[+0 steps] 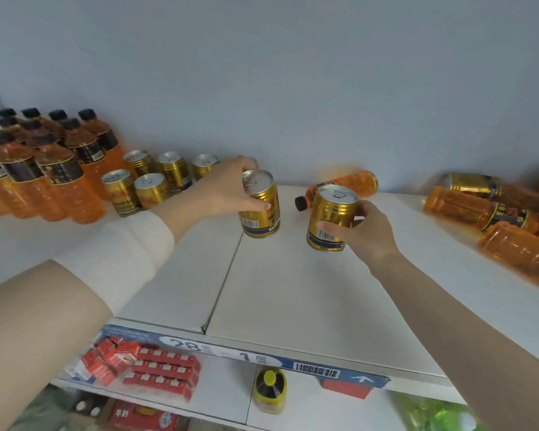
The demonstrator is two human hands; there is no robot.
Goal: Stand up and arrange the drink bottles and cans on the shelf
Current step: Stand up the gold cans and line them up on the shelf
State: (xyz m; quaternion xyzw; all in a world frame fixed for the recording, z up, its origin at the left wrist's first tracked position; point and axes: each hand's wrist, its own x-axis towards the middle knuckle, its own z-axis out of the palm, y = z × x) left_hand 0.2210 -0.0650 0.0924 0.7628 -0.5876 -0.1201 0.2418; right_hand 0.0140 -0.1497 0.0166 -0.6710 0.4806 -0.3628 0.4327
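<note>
Gold and orange on white

The cans (262, 225) are gold with silver tops, a dark blue band at the base and a white barcode patch; the bottles (66, 188) are orange with black caps and black labels. The shelf (293, 290) is white, the wall (293, 73) pale blue-grey, the edge strip (364, 380) blue — below it, red boxes (165, 368) and a yellow-capped bottle (269, 387).

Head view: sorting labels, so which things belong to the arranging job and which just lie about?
Job: left hand gripping left can, right hand gripping right can, standing cans, standing bottles, toppled bottles.
Lying about: red boxes, yellow-capped bottle, label strip.
</note>
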